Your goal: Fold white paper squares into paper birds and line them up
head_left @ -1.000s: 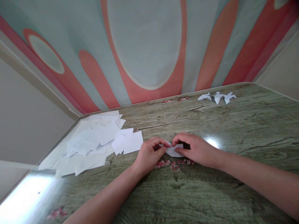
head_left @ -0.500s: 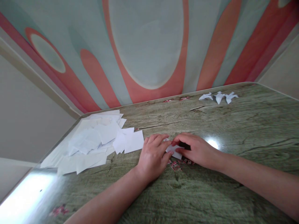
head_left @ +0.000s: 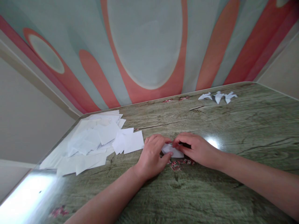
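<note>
Head view: a small folded piece of white paper (head_left: 174, 151) is lying at mid-table between the two hands, on a grey-green wood-grain tabletop (head_left: 140, 202). The bare right hand (head_left: 196, 151) is pinching its far edge, thumb and fingertips clamped together on the paper. The bare left hand (head_left: 153, 157) is resting over its left end, thumb and forefinger standing slightly apart; whether they are pinching or only pressing, one cannot tell. Fingers of both hands are partly covering the far edge. Flat square white paper sheets (head_left: 133, 142) are lying just left of the left hand, edging the space on that side. Beyond them, a broad loose heap of white paper sheets (head_left: 88, 140) is spreading toward the far left. Three white folded-paper bird-like figures (head_left: 218, 97) are standing in a row at far right, well apart from the hands. Behind, a coral-and-grey-green patterned wall panel (head_left: 144, 46) is bounding the far edge.
</note>
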A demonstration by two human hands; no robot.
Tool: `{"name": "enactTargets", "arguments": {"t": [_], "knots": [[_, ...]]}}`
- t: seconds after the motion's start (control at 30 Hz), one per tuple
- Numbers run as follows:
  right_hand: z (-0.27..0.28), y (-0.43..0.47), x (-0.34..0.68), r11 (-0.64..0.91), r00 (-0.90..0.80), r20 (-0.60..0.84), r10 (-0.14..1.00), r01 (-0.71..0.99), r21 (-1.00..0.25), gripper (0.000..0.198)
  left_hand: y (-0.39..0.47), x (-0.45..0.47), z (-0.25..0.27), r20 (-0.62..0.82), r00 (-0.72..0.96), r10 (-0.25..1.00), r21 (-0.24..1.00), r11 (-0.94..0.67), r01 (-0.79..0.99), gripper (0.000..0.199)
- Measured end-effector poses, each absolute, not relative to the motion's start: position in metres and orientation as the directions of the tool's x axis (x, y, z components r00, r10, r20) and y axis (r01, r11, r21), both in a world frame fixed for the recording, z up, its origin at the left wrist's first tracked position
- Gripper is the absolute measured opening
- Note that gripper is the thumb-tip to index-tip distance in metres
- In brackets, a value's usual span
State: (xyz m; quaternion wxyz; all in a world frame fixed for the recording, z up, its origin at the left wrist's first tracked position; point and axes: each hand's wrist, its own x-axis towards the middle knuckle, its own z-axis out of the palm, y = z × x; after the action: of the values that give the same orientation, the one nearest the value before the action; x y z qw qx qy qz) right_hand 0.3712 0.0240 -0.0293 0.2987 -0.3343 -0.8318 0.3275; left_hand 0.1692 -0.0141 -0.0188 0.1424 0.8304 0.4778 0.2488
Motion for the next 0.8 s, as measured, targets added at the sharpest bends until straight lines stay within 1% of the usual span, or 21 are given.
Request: {"name": "enactTargets", "arguments": {"t": [0.13, 0.3, 0.33, 0.4, 0.53, 0.67, 0.8], "knots": [[-0.0251, 0.0228, 0.3721, 0.513, -0.551, 0.256, 0.795, 0.383, -0.768, 0.011, -0.0104, 0.1662, -0.0192, 0.294, 0.379, 0.877, 0.560, -0.479, 0.676, 0.029], [-0.0235, 0.0217, 0.3711, 0.536, -0.549, 0.272, 0.790, 0.405, -0.741, 0.008, -0.0088, 0.1670, -0.0190, 0.263, 0.361, 0.895, 0.643, -0.442, 0.626, 0.005], [-0.0241, 0.0217, 0.3704, 0.545, -0.556, 0.272, 0.786, 0.413, -0.730, 0.006, -0.0093, 0.1680, -0.0192, 0.260, 0.355, 0.898, 0.655, -0.434, 0.619, 0.004], [-0.0259, 0.0219, 0.3688, 0.568, -0.576, 0.272, 0.771, 0.430, -0.701, 0.004, -0.0104, 0.1700, -0.0197, 0.258, 0.344, 0.903, 0.669, -0.424, 0.611, 0.004], [-0.0279, 0.0232, 0.3675, 0.593, -0.599, 0.263, 0.757, 0.459, -0.662, 0.013, -0.0103, 0.1706, -0.0199, 0.237, 0.341, 0.910, 0.688, -0.405, 0.603, 0.005], [-0.0257, 0.0246, 0.3692, 0.566, -0.591, 0.238, 0.771, 0.463, -0.682, 0.013, -0.0076, 0.1670, -0.0182, 0.192, 0.311, 0.931, 0.741, -0.345, 0.576, 0.006], [-0.0238, 0.0234, 0.3698, 0.536, -0.576, 0.226, 0.785, 0.450, -0.715, 0.012, -0.0081, 0.1675, -0.0174, 0.181, 0.281, 0.943, 0.776, -0.312, 0.548, 0.005]]}}
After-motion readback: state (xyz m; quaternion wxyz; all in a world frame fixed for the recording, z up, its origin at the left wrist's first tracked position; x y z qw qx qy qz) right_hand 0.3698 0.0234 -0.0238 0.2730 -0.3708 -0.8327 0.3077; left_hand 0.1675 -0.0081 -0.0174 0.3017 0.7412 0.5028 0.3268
